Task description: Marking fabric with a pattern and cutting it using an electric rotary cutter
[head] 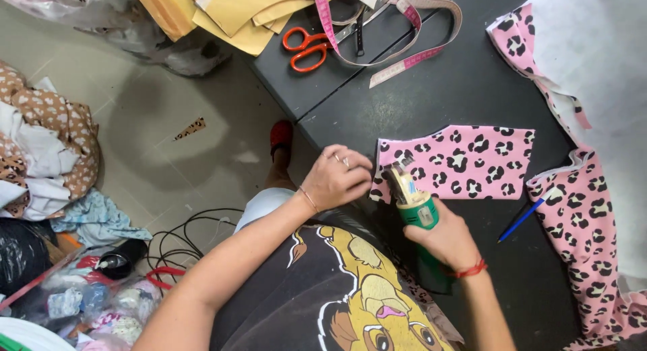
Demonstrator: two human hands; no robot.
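My right hand (pixel 445 239) grips a green and cream electric fabric cutter (pixel 411 198), its head at the left edge of a pink leopard-print fabric piece (pixel 465 162). That piece lies flat on the dark table (pixel 445 88). My left hand (pixel 339 178) rests with its fingers curled on the fabric's left corner, close beside the cutter head. A blue pen (pixel 524 219) lies to the right of the cutter.
More pink leopard-print fabric (pixel 593 209) lies at the right, under white cloth (pixel 600 61). Orange scissors (pixel 306 47), a pink tape measure (pixel 397 27) and tan paper patterns (pixel 229 10) sit at the table's far end. Fabric scraps (pixel 40 149), bags and cables (pixel 182 240) cover the floor at left.
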